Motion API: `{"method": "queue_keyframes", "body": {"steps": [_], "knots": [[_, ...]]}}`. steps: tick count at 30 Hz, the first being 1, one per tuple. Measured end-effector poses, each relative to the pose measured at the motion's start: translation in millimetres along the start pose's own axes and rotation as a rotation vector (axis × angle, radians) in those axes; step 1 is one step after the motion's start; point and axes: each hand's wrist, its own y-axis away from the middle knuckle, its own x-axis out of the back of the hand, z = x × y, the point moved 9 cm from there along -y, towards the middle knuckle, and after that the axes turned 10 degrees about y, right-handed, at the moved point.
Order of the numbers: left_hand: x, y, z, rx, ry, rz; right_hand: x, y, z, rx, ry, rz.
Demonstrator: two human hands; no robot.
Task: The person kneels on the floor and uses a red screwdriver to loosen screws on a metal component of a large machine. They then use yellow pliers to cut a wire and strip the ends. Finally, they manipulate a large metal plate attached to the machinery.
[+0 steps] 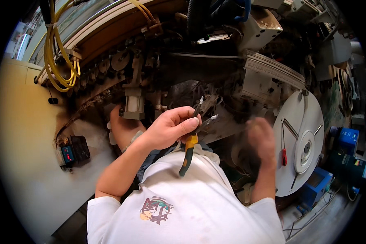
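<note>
My left hand (174, 127) is closed around a pair of pliers (190, 143) in front of my white shirt. A yellow-and-black handle hangs below the fingers. Two dark prongs with silvery ends point up and to the right, spread apart. My right hand (261, 138) is raised beside the large white disc, smeared by motion, so its fingers and anything in them cannot be made out. On the disc (284, 118) a red-handled screwdriver (284, 157) lies upright along the left part. Behind both hands are the dark, dusty inner parts of a machine (207, 69).
A pale metal cylinder (134, 103) juts out left of my left hand. Yellow hoses (55, 61) hang at the upper left. A small box with a lit display (68, 154) sits on the pale panel at left. Blue equipment (315, 185) and cables stand at the lower right.
</note>
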Motion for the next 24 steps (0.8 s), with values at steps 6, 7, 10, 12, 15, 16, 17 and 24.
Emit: {"method": "queue_keyframes", "body": {"steps": [6,7,10,12,15,16,17,24], "knots": [[-11,27,-2,0.009,0.069,-0.100,-131,-13,-49,0.067,-0.026,-0.379],[-10,32,-2,0.000,0.060,-0.100,-142,-13,-59,0.114,0.050,-0.424],[-13,46,0,-0.022,0.039,-0.065,-169,-12,-68,0.198,0.198,-0.496],[-10,56,-6,-0.038,0.017,-0.049,-175,-10,-76,0.231,0.157,-0.480],[-12,66,1,-0.103,-0.103,-0.062,-158,-24,-71,0.227,0.093,-0.285],[-13,73,5,-0.134,-0.179,-0.093,-146,-34,-62,0.214,0.065,-0.193],[-18,77,9,-0.170,-0.246,-0.143,-108,-61,-49,0.156,-0.177,-0.048],[5,73,-10,-0.060,0.109,0.047,-163,-3,-40,0.024,-0.180,-0.473]]}}
